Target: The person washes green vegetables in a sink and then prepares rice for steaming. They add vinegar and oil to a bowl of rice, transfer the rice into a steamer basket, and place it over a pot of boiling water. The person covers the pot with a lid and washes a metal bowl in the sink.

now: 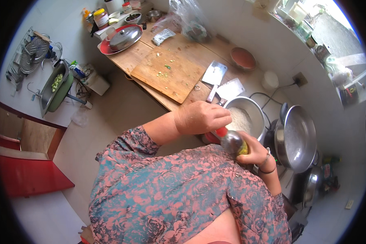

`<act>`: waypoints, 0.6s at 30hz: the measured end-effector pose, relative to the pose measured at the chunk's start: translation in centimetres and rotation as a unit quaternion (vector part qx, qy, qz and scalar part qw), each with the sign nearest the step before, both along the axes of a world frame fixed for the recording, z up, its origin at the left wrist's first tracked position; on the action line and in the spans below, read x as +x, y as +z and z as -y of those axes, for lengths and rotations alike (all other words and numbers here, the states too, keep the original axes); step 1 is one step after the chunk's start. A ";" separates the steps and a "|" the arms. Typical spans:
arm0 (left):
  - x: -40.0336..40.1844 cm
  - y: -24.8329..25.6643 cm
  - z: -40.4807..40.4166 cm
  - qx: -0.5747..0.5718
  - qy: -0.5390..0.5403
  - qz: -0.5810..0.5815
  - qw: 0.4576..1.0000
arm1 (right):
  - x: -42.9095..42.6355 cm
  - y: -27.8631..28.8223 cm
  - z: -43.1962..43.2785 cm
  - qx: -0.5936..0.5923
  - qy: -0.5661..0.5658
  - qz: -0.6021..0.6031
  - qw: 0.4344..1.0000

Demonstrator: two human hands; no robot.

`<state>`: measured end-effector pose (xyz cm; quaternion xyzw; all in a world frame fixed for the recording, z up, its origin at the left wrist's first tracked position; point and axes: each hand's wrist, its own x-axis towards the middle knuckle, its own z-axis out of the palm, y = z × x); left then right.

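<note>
My right hand point(254, 149) grips a bottle point(231, 142) with a yellow label, tilted and somewhat blurred. At its red cap point(221, 131) are the curled fingers of my left hand point(206, 117), which seem closed on it. Just beyond both hands stands a deep metal pot point(260, 114) holding a white, flour-like mass point(239, 119); my left fingers overlap its near side. Two cleavers, one point(215, 73) with its blade towards the wall and another point(231, 89) beside it, lie between the pot and a wooden cutting board point(167, 73) with green and pale scraps.
A large metal pan point(300, 138) stands right of the pot. Near the wall are a reddish bowl point(243, 58), a white cup point(270, 80) and a black cable point(270, 99). A lidded red tray point(105, 48) sits at the table's far left. The green basin point(62, 91) is left, at the sink.
</note>
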<state>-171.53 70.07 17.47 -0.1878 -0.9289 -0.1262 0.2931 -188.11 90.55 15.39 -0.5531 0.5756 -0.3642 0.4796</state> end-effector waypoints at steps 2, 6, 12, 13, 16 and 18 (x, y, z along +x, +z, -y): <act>0.0 0.1 0.1 0.009 -0.021 -0.012 1.000 | 0.2 0.0 0.2 -0.006 0.003 0.002 1.000; -0.9 -0.4 1.0 0.313 -0.036 0.144 0.938 | -0.9 -0.5 0.1 -0.038 -0.002 -0.017 0.999; -3.3 -2.4 -0.2 0.652 -0.082 0.294 0.694 | -2.4 -0.8 -1.1 0.001 -0.004 -0.039 0.999; -3.9 -2.7 -0.4 0.649 -0.081 0.319 0.686 | -2.5 -0.6 -1.3 0.019 -0.002 -0.043 0.999; -5.0 -2.6 -0.3 0.632 -0.086 0.355 0.684 | -3.0 -0.6 -2.2 0.028 -0.026 -0.013 0.999; -5.2 -3.2 -0.3 0.632 -0.086 0.340 0.691 | -3.5 -0.7 -3.2 0.047 -0.066 0.004 0.997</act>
